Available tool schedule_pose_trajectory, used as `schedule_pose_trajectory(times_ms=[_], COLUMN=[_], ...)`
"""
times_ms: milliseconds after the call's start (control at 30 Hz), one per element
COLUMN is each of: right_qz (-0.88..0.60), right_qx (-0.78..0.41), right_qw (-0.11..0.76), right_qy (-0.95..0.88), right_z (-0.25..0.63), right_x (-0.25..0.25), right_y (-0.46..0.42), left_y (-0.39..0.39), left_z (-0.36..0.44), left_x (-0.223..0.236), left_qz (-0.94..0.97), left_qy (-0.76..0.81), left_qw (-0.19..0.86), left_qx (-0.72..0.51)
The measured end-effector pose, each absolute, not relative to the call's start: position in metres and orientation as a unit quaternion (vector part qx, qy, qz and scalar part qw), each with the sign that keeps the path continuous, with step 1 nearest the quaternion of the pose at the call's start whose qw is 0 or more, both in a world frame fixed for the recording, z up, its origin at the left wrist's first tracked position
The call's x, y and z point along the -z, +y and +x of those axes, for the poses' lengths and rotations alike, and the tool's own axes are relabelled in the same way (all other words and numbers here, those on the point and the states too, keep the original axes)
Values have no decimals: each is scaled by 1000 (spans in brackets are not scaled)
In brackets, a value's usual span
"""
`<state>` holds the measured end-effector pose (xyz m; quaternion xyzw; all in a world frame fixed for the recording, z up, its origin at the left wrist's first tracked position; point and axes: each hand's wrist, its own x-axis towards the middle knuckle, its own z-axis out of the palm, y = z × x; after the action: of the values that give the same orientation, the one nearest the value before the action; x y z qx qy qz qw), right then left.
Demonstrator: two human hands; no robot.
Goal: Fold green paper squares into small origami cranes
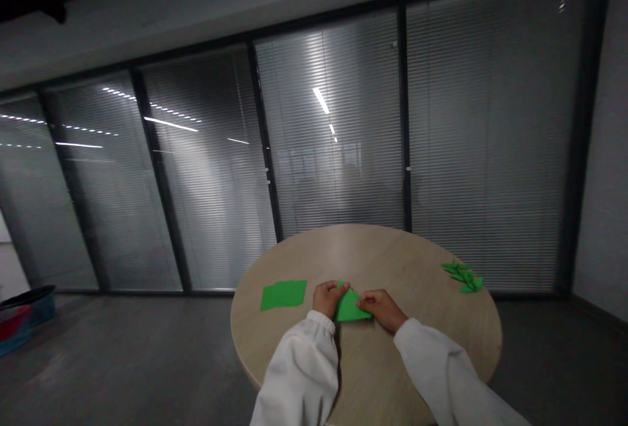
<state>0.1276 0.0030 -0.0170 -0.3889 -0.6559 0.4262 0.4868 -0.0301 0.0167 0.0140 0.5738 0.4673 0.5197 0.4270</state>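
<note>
Round wood-tone table [373, 243], green paper stack [283, 295] on its left side, small folded green pieces [464, 277] clustered near right edge. Green sheet [350, 309] between the hands near table's middle: bright, plain, roughly triangular. Left hand [328, 298] pinches its upper left, right hand [385, 309] its right corner.

The round table [363, 243] is the landmark: at its middle, the left hand [330, 298] pinches the upper left edge of a green folded paper [349, 307], and the right hand [383, 308] grips that paper's right side; toward the table's left side lie flat green sheets [283, 295], overlapping; near the table's right edge sits a cluster of green folded pieces [464, 277]; behind the table stand glass panels with blinds [333, 171]
</note>
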Motion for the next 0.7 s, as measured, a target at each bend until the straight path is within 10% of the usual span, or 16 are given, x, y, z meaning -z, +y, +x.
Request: schedule_pose_trajectory(times_ms=[700], right_qz=[-393], right_qx=[-422], right_qw=[478], right_qy=[-662], right_z=[129], right_x=[17], right_y=[3], left_y=[18], left_z=[-30], left_x=[-12], left_qz=[576], left_qy=[443], left_qw=[434], left_qx=[-532])
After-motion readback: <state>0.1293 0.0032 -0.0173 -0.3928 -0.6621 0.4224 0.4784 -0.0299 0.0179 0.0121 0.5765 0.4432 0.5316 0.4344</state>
